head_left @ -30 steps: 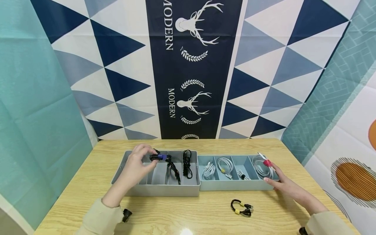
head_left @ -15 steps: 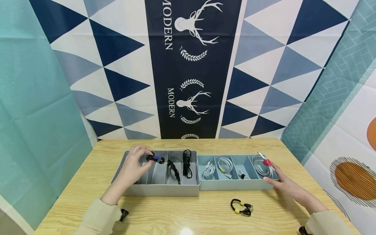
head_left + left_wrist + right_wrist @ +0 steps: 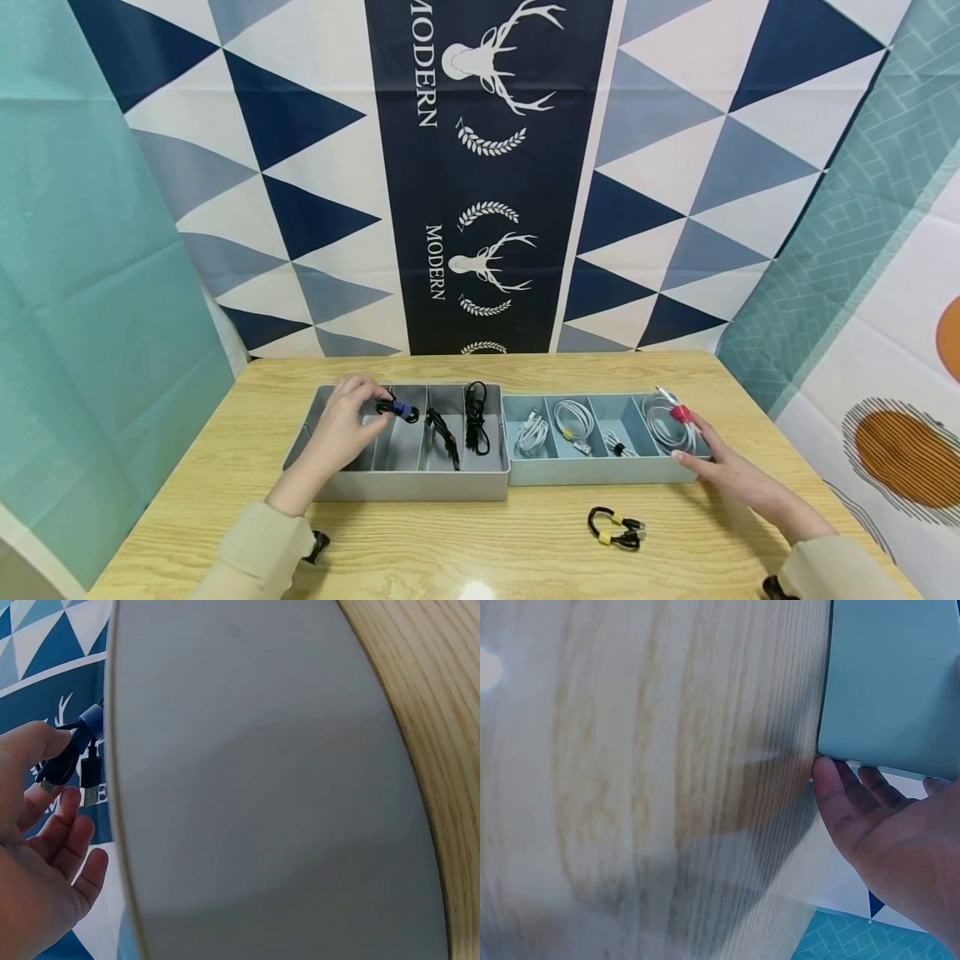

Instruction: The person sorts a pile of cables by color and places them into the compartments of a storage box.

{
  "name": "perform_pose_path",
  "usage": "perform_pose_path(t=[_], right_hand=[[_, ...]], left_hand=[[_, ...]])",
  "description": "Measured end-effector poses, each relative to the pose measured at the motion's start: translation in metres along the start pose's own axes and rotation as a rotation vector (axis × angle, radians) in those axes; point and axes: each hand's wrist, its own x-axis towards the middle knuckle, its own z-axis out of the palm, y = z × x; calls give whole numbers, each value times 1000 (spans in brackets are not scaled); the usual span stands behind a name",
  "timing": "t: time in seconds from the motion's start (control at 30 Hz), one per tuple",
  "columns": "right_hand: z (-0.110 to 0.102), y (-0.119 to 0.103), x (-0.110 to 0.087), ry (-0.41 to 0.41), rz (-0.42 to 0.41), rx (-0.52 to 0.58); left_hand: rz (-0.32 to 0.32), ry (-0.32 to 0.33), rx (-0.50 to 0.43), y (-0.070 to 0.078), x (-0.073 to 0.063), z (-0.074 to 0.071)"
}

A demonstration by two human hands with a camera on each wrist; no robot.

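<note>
In the head view my left hand (image 3: 347, 421) pinches a coiled black cable (image 3: 397, 409) with a blue-purple tie between thumb and fingers, over the left part of the grey divided box (image 3: 420, 487). A USB plug dangles from that cable in the left wrist view, where the lower fingers are loosely bent. At the right end of the light blue divided box (image 3: 592, 473), my right hand (image 3: 720, 458) holds the corner, thumb at the front rim. The right wrist view shows its fingers (image 3: 855, 795) against the end wall. Beside that hand lies a white cable (image 3: 663, 425) with a red tie.
Two black cables lie in the grey box's right compartments. Several white cables (image 3: 575, 421) sit in the blue box. On the wooden table (image 3: 420, 550) in front is a short black cable (image 3: 615, 528) with yellow ties. A patterned cloth (image 3: 487, 208) hangs behind.
My left hand has moved slightly left with the blue-tied cable, away from the black cable in the third compartment. My right hand stays at the blue box.
</note>
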Motion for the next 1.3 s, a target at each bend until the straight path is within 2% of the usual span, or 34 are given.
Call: perform_pose_path(t=[0.23,0.57,1.3], right_hand=[[1,0,0,-2,14,0],[1,1,1,-5,11,12],[0,1,2,2,6,5]], left_hand=[[-42,-81,40,-4,-1,6],[-73,-118,60,-8,-3,12],[-38,-203,151,-16,1,25]])
